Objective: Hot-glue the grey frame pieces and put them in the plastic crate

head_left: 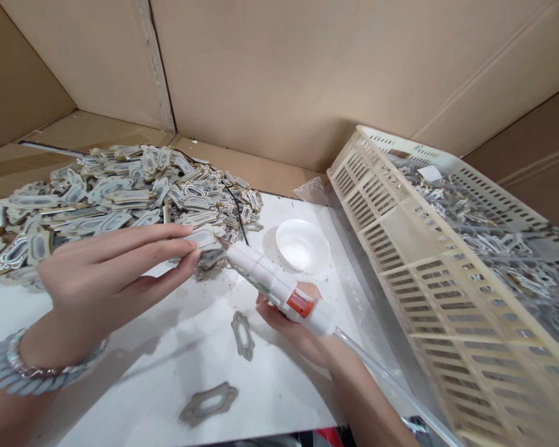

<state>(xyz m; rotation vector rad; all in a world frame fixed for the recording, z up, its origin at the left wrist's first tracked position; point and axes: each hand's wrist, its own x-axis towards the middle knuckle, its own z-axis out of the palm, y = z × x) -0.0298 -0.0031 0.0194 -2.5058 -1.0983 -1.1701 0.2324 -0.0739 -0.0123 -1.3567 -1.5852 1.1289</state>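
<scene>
My left hand [116,273] pinches a small flat shaped piece [204,239] between thumb and fingertips, just in front of a big pile of similar pieces [116,195]. My right hand [298,332] grips a white glue gun [279,288] with an orange trigger, a clear glue stick [377,369] trailing out behind it. The gun's tip sits against the held piece. Two grey cut-out pieces [243,335] lie loose on the white work surface [121,385] below my hands.
A small white dish [302,245] stands right of the pile. A cream slotted plastic crate [447,279], tilted and filled with more pieces, takes up the right side. Cardboard walls [284,74] enclose the back and sides. A bracelet [23,369] circles my left wrist.
</scene>
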